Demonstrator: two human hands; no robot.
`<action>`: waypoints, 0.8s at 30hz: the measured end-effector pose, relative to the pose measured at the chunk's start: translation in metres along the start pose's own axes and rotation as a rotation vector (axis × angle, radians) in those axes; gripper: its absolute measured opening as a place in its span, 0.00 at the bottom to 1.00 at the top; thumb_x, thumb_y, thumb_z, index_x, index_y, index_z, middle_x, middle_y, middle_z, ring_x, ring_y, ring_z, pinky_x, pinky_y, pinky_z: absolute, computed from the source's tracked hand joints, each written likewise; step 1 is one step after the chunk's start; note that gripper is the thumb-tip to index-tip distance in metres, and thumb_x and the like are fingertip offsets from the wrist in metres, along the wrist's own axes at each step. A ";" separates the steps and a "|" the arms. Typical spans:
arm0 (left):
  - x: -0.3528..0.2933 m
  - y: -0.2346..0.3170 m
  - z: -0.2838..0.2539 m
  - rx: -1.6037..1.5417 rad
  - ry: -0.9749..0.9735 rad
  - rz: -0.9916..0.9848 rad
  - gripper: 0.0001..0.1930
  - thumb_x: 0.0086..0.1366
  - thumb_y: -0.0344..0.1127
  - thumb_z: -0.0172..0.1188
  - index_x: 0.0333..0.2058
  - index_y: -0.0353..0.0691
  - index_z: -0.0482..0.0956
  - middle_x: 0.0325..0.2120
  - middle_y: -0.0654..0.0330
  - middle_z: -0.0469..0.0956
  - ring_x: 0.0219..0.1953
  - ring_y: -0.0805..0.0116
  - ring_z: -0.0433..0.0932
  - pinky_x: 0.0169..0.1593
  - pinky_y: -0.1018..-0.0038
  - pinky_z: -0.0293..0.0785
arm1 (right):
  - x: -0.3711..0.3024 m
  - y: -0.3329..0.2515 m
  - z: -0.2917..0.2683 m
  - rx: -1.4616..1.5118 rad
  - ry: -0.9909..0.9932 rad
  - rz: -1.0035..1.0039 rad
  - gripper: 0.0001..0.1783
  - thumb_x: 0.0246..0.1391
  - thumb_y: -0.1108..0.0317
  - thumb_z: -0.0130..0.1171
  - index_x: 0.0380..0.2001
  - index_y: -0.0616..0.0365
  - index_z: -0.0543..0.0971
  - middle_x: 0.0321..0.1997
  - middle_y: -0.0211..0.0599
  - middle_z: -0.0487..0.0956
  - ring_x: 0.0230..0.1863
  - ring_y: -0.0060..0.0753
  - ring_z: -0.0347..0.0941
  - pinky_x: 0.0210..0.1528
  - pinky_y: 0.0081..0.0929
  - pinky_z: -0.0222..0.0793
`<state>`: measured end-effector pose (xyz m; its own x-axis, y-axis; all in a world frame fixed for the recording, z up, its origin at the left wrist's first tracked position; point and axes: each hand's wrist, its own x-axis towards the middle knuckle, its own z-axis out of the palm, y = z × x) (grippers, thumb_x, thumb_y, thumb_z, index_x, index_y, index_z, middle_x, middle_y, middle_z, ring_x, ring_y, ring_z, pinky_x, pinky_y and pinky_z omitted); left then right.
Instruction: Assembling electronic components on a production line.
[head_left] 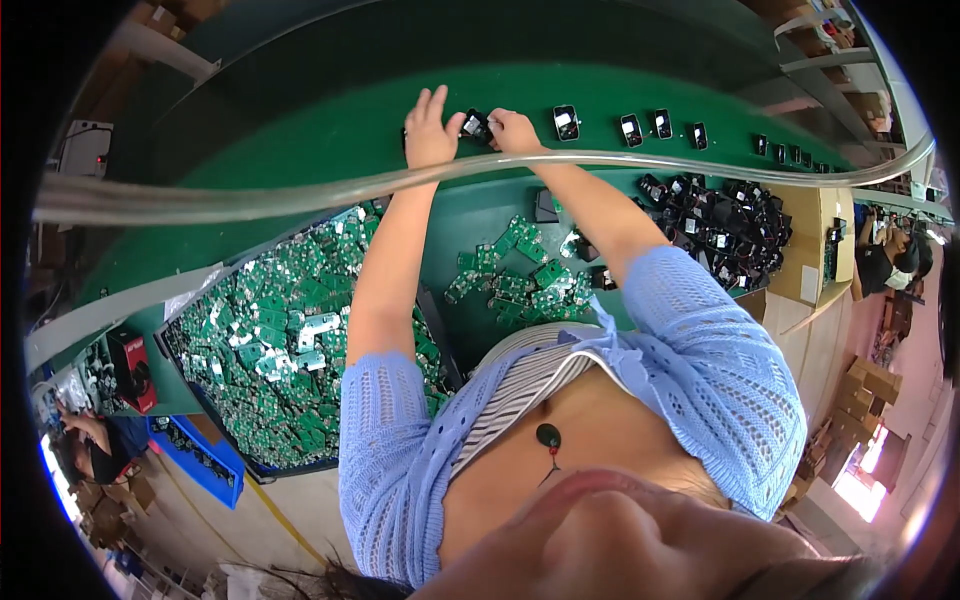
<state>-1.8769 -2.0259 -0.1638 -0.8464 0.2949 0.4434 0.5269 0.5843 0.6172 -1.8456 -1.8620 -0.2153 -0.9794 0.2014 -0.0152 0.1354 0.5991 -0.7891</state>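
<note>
Pale floor (205,515), yellow stripe (285,522); shelving (828,62) upper right; bright patch (862,494), possibly window.

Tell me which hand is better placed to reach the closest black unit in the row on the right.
Probably the right hand: that black unit lies just to its right. The left hand is farther off, beyond the dark unit between the hands.

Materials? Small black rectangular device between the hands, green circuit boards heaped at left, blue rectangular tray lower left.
Small black rectangular device: probably plastic, slight sheen; too small to confirm.
Green circuit boards: likely resin laminate; flat green faces with pale spots.
Blue rectangular tray: probably plastic; uniform colour, smooth-looking walls.
</note>
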 end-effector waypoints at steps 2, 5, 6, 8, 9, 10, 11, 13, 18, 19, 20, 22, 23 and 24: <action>-0.010 0.007 -0.004 -0.276 -0.366 -0.279 0.21 0.57 0.40 0.52 0.48 0.38 0.65 0.39 0.46 0.71 0.37 0.55 0.73 0.42 0.64 0.70 | -0.026 -0.026 -0.019 -0.050 -0.027 -0.159 0.08 0.44 0.69 0.48 0.29 0.59 0.74 0.24 0.46 0.74 0.30 0.49 0.70 0.33 0.39 0.66; -0.026 0.042 -0.022 -0.907 -0.573 -0.805 0.13 0.61 0.34 0.48 0.41 0.32 0.66 0.29 0.56 0.72 0.20 0.71 0.74 0.23 0.77 0.72 | -0.072 -0.054 -0.053 -0.034 -0.057 -0.255 0.11 0.45 0.65 0.53 0.33 0.57 0.73 0.37 0.44 0.71 0.37 0.43 0.70 0.36 0.34 0.67; -0.039 0.049 -0.028 -1.044 -0.457 -0.902 0.13 0.61 0.36 0.48 0.39 0.31 0.67 0.28 0.56 0.71 0.22 0.68 0.74 0.26 0.75 0.74 | -0.090 -0.065 -0.062 -0.137 -0.060 -0.192 0.13 0.46 0.64 0.55 0.36 0.56 0.73 0.45 0.41 0.69 0.40 0.38 0.70 0.37 0.30 0.69; -0.068 0.067 -0.032 -1.133 -0.299 -1.055 0.13 0.61 0.38 0.48 0.37 0.33 0.66 0.28 0.56 0.71 0.25 0.67 0.74 0.29 0.73 0.75 | -0.128 -0.094 -0.069 -0.103 0.000 -0.446 0.20 0.38 0.60 0.62 0.37 0.51 0.72 0.44 0.36 0.70 0.49 0.44 0.64 0.48 0.35 0.63; -0.082 0.074 -0.031 -1.131 -0.320 -1.064 0.13 0.61 0.38 0.48 0.37 0.33 0.66 0.28 0.56 0.71 0.25 0.67 0.74 0.29 0.73 0.75 | -0.142 -0.092 -0.065 -0.140 0.026 -0.499 0.18 0.37 0.62 0.62 0.35 0.51 0.73 0.45 0.35 0.70 0.50 0.43 0.63 0.48 0.36 0.62; -0.097 0.078 -0.031 -1.267 -0.340 -1.162 0.13 0.61 0.39 0.48 0.36 0.33 0.66 0.29 0.56 0.71 0.27 0.67 0.74 0.30 0.73 0.76 | -0.155 -0.088 -0.061 -0.177 0.051 -0.552 0.16 0.36 0.64 0.62 0.34 0.51 0.73 0.45 0.34 0.70 0.51 0.43 0.62 0.49 0.36 0.61; -0.108 0.083 -0.034 -1.402 -0.357 -1.259 0.13 0.61 0.39 0.48 0.36 0.34 0.65 0.29 0.56 0.71 0.29 0.66 0.74 0.32 0.72 0.76 | -0.167 -0.086 -0.060 -0.170 0.063 -0.519 0.14 0.36 0.66 0.62 0.31 0.52 0.74 0.45 0.34 0.70 0.51 0.43 0.62 0.50 0.37 0.60; -0.123 0.096 -0.039 -1.348 -0.410 -1.274 0.12 0.61 0.37 0.48 0.35 0.33 0.65 0.30 0.57 0.70 0.31 0.66 0.74 0.34 0.71 0.76 | -0.183 -0.085 -0.063 -0.058 0.051 -0.431 0.06 0.41 0.70 0.59 0.27 0.54 0.76 0.44 0.34 0.71 0.51 0.38 0.62 0.51 0.35 0.60; -0.150 0.112 -0.053 -1.137 -0.484 -1.165 0.12 0.60 0.33 0.49 0.38 0.31 0.66 0.30 0.56 0.71 0.30 0.65 0.74 0.34 0.72 0.76 | -0.189 -0.059 -0.070 0.769 0.007 0.191 0.08 0.46 0.69 0.57 0.30 0.59 0.75 0.37 0.36 0.73 0.42 0.26 0.67 0.45 0.24 0.63; -0.153 0.111 -0.055 -1.133 -0.489 -1.191 0.12 0.60 0.32 0.49 0.39 0.29 0.66 0.30 0.55 0.71 0.30 0.64 0.75 0.34 0.73 0.76 | -0.179 -0.049 -0.074 0.569 0.115 0.274 0.10 0.45 0.69 0.57 0.32 0.60 0.74 0.37 0.38 0.72 0.42 0.29 0.67 0.44 0.25 0.64; -0.155 0.112 -0.058 -1.128 -0.495 -1.217 0.13 0.59 0.31 0.49 0.40 0.28 0.66 0.29 0.55 0.71 0.29 0.64 0.75 0.34 0.74 0.75 | -0.169 -0.037 -0.078 0.367 0.220 0.353 0.12 0.43 0.69 0.58 0.33 0.61 0.73 0.37 0.40 0.71 0.42 0.32 0.67 0.43 0.27 0.65; -0.155 0.115 -0.059 -1.114 -0.449 -1.241 0.12 0.59 0.31 0.49 0.39 0.28 0.65 0.28 0.54 0.72 0.29 0.64 0.75 0.33 0.75 0.75 | -0.159 -0.010 -0.078 -0.083 0.159 0.240 0.15 0.42 0.69 0.58 0.35 0.61 0.71 0.38 0.43 0.70 0.42 0.37 0.67 0.43 0.30 0.66; -0.156 0.113 -0.061 -1.137 -0.414 -1.261 0.12 0.59 0.31 0.49 0.39 0.28 0.65 0.28 0.54 0.72 0.28 0.64 0.75 0.33 0.75 0.75 | -0.156 -0.007 -0.076 -0.531 0.082 0.111 0.18 0.41 0.69 0.58 0.37 0.62 0.68 0.39 0.45 0.69 0.43 0.42 0.66 0.42 0.32 0.66; -0.156 0.113 -0.062 -1.161 -0.378 -1.280 0.12 0.59 0.31 0.48 0.38 0.28 0.64 0.28 0.53 0.72 0.28 0.64 0.75 0.33 0.75 0.75 | -0.155 -0.004 -0.074 -0.526 0.081 0.113 0.18 0.41 0.69 0.58 0.37 0.62 0.68 0.39 0.45 0.69 0.43 0.42 0.66 0.42 0.32 0.66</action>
<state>-1.6805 -2.0534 -0.1230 -0.6147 0.3659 -0.6988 -0.7825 -0.1710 0.5987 -1.6836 -1.8383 -0.1644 -0.9427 0.3333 -0.0182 0.3159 0.8733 -0.3709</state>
